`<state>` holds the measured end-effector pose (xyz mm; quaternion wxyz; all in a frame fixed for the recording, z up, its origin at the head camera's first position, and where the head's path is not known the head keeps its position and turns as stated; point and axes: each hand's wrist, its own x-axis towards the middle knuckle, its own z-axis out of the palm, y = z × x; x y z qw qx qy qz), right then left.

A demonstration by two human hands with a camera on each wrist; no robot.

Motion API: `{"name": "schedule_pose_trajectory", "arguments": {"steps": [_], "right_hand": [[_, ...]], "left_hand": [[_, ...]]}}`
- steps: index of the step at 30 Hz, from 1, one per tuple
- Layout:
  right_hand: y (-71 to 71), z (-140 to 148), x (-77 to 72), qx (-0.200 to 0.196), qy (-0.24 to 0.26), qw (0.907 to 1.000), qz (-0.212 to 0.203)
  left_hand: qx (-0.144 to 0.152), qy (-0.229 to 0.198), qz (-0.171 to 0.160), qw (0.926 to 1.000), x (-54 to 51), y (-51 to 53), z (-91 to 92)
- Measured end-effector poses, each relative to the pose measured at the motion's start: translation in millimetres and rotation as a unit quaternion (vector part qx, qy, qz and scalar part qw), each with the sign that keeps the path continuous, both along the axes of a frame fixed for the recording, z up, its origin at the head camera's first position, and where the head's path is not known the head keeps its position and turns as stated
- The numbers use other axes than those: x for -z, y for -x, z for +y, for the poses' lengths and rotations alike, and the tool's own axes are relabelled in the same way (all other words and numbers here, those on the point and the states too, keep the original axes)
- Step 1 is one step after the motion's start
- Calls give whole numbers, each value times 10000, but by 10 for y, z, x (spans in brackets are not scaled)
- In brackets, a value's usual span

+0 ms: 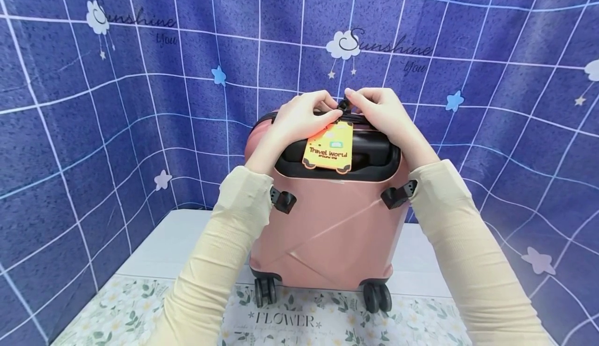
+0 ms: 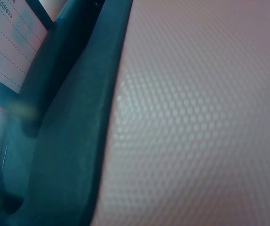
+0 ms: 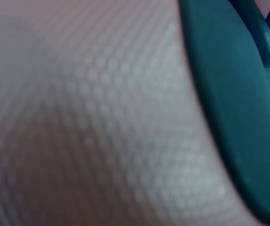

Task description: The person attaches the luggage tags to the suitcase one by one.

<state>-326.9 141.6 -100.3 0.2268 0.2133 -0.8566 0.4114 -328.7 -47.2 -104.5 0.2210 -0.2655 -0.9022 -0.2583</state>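
A pink suitcase [image 1: 327, 231] stands upright on its wheels in the head view. From its black top handle hangs a yellow luggage tag [image 1: 323, 151] printed "Travel World". My left hand [image 1: 299, 119] pinches the base of the tag's black strap [image 1: 344, 105] between thumb and fingers. Close beside it, my right hand [image 1: 385, 114] pinches the strap's upper end. In the left wrist view, the tag's back [image 2: 8, 42] shows address lines beside black trim [image 2: 78, 132]. Textured pink shell [image 3: 102, 108] fills most of the right wrist view; neither wrist view shows fingers.
Black wheels [image 1: 377, 297] rest on a floral cloth [image 1: 126, 304] reading "FLOWER". White surface [image 1: 187, 236] extends behind the cloth. A blue gridded curtain [image 1: 154, 86] with clouds and stars surrounds the back and sides. Black wrist mounts [image 1: 283, 200] project from both sleeves.
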Motion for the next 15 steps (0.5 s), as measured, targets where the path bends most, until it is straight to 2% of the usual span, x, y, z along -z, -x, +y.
{"name": "schedule_pose_trajectory", "arguments": {"steps": [6,15], "right_hand": [[-10,1,9,-492,269,9983,127],[1,-5,19,-569,176,9980,203]], "left_hand": [[-54,-22,10,10000,-5,-3,4],[-59,-65,-9,10000,-2,0,7]]}}
